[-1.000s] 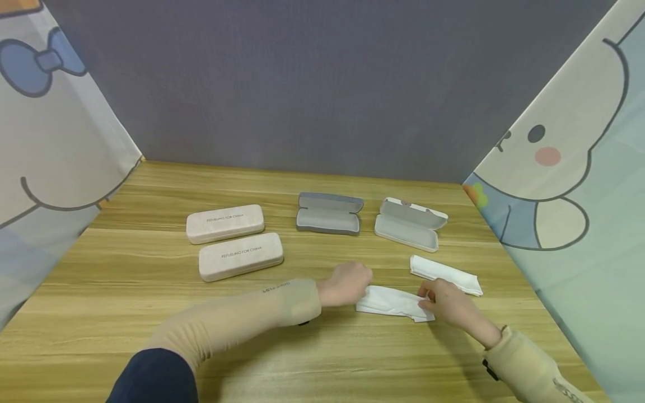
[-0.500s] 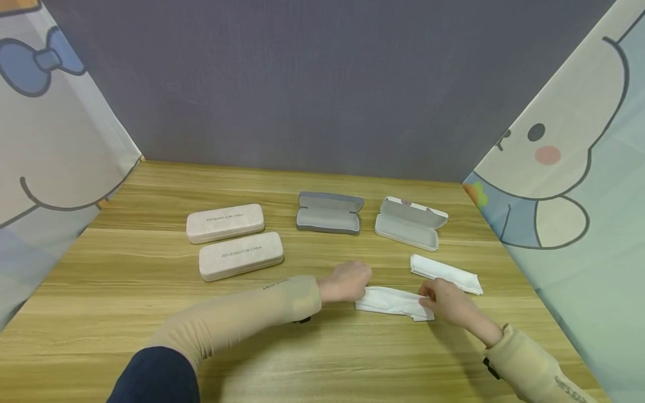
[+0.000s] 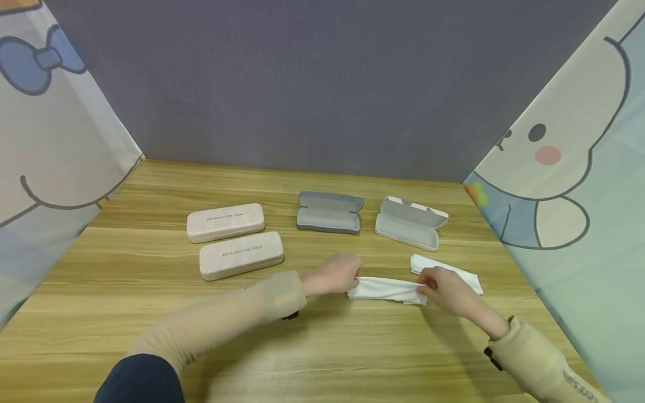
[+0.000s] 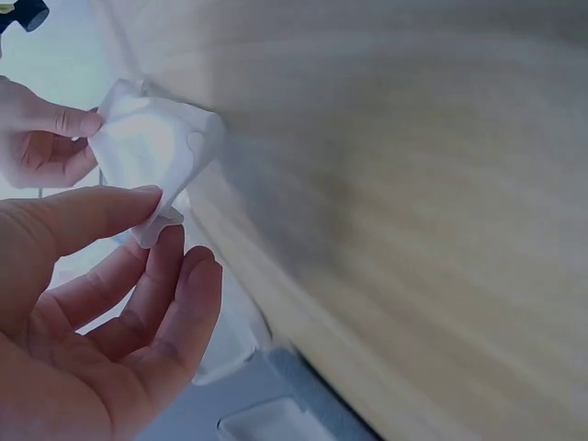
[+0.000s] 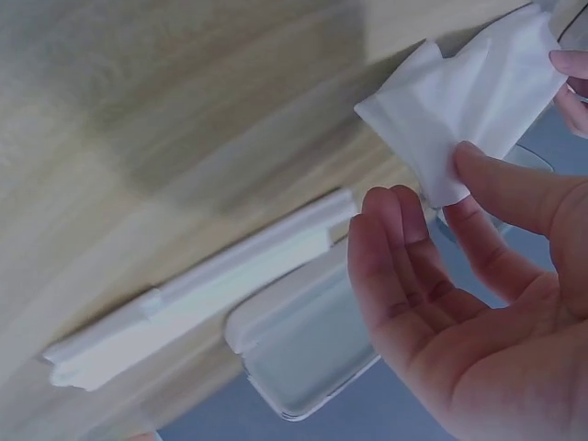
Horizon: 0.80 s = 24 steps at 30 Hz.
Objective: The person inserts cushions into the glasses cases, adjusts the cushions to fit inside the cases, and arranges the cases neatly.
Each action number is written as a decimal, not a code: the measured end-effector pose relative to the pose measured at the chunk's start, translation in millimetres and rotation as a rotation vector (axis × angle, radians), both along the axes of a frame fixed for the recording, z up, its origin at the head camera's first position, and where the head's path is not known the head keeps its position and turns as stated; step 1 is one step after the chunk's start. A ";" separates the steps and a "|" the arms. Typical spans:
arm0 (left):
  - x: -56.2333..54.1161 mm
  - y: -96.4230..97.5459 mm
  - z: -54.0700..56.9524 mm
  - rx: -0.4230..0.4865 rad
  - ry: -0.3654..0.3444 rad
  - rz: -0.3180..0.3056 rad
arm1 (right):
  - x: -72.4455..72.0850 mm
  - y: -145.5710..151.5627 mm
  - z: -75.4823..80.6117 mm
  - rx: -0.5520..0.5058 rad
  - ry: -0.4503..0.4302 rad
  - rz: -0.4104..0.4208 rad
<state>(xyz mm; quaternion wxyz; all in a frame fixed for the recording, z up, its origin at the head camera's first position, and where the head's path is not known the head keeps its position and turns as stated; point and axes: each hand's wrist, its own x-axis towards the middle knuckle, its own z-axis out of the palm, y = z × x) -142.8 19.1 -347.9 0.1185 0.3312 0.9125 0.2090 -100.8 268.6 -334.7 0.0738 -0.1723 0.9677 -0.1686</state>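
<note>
A folded white cloth is stretched between both hands near the table's middle. My left hand pinches its left end between thumb and fingertips, as the left wrist view shows close up on the cloth. At the other end my right hand pinches a corner; in the right wrist view the thumb presses the cloth against the index finger. A second folded white cloth lies flat just behind the right hand. Beyond stand an open grey glasses case and an open white glasses case.
Two closed cream glasses cases lie on the left, a rear one and a front one, both lettered. The wooden table meets a grey panel at the back. Cartoon-printed sheets flank both sides.
Both hands have shifted slightly left and away from me, taking the cloth along. It now hangs straighter between them. The cases and the second cloth have stayed put.
</note>
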 end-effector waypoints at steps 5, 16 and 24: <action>-5.2 -10.2 7.2 0.062 0.039 0.005 | -4.8 -6.3 8.0 -0.017 -0.003 0.003; -16.4 -32.8 31.2 0.125 0.080 0.052 | -23.6 -22.2 32.0 -0.070 0.062 0.055; -29.0 -50.7 46.0 0.103 0.101 0.107 | -39.6 -33.2 40.2 -0.124 0.146 0.123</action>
